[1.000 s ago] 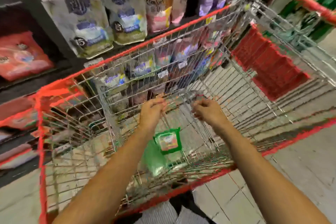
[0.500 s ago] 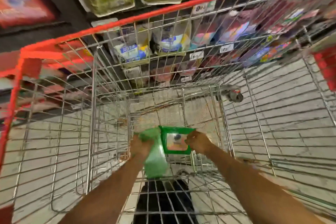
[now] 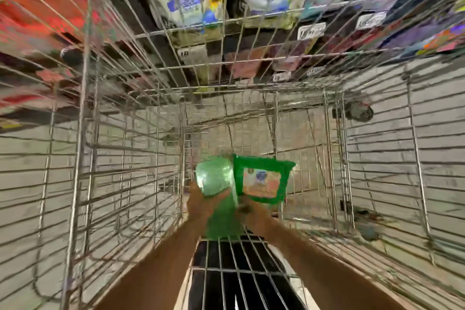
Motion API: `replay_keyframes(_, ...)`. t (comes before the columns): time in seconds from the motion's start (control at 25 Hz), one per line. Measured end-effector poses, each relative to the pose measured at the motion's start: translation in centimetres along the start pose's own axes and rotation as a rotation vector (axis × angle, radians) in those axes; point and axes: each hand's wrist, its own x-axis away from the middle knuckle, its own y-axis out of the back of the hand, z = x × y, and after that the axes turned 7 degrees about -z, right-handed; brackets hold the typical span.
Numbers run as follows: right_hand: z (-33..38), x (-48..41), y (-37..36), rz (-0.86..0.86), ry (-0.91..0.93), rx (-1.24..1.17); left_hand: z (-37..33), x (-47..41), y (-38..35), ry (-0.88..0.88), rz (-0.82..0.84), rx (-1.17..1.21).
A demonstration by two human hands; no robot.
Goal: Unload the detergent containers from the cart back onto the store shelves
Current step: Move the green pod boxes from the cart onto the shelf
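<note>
Left forearm and right forearm are both bare, plus some dark clothing peeks through the cart wires at its near end.

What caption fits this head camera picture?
Left hand and right hand grip a green detergent pouch inside the wire cart.

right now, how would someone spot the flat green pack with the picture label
Look into the silver wire shopping cart, down near its closest end. There the right hand holds a flat dark green pack. Unlike the glossy pale green pouch beside it, it has an orange picture label.
</note>
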Motion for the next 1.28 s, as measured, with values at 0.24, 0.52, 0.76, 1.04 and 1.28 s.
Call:
replay_keyframes(0.24,4.7,3.7,3.7,0.208,0.094,0.105,-3.2,-1.0,3.6,0.154,0.255,-0.143)
replay_keyframes(0.52,11.9,11.2,12.0,0.225,0.245,0.413,-12.7,5.6,5.1,0.194,0.678,-0.083)
replay_keyframes(0.76,16.5,17.4,17.1,0.056,0.439,0.272,-21.8,9.3,7.7,0.082,1.135,-0.241)
replay_keyframes(1.04,18.2,21.4,18.3,0.083,0.481,-0.043,-27.1,12.2,9.8,0.000,1.198,-0.115)
replay_keyframes(1.28,19.0,23.0,18.9,-0.141,0.529,-0.348,-25.7,14.5,12.6,0.139,1.144,0.590)
